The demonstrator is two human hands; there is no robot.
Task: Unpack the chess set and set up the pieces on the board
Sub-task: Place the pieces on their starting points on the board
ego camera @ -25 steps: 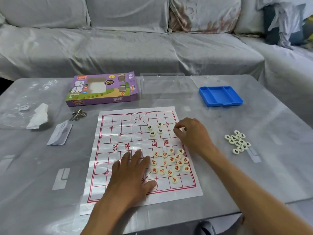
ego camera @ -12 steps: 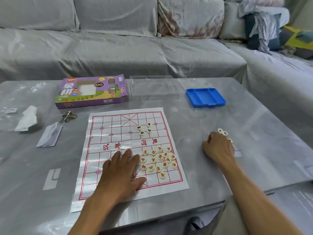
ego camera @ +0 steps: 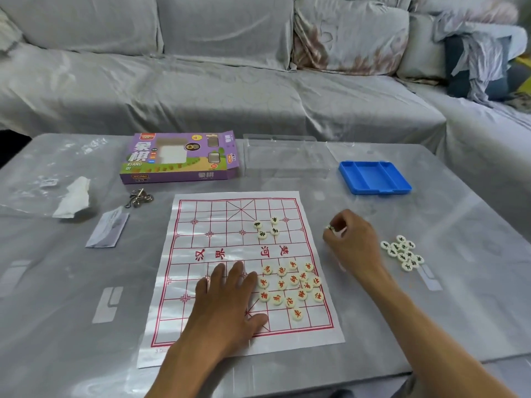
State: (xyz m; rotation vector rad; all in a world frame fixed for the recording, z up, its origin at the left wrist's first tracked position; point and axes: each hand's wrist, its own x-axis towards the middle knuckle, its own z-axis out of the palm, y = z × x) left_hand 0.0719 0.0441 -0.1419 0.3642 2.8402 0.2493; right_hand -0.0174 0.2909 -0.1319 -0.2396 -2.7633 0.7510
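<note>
Since the earlier frame, the right hand [ego camera: 352, 244] has been brought from the loose pile of black-marked pieces [ego camera: 402, 252] back toward the board [ego camera: 201, 225], with small pieces pinched in its curled fingers. Left of the board, a crumpled tissue [ego camera: 73, 201] and a purple box [ego camera: 178, 158] are seen. On the board, the left hand [ego camera: 227, 303] is laid flat, fingers straight, beside the red-marked pieces [ego camera: 290, 285]; four black-marked pieces [ego camera: 267, 226] are placed above. Right of the board, a blue tray [ego camera: 373, 178] is seen.
</note>
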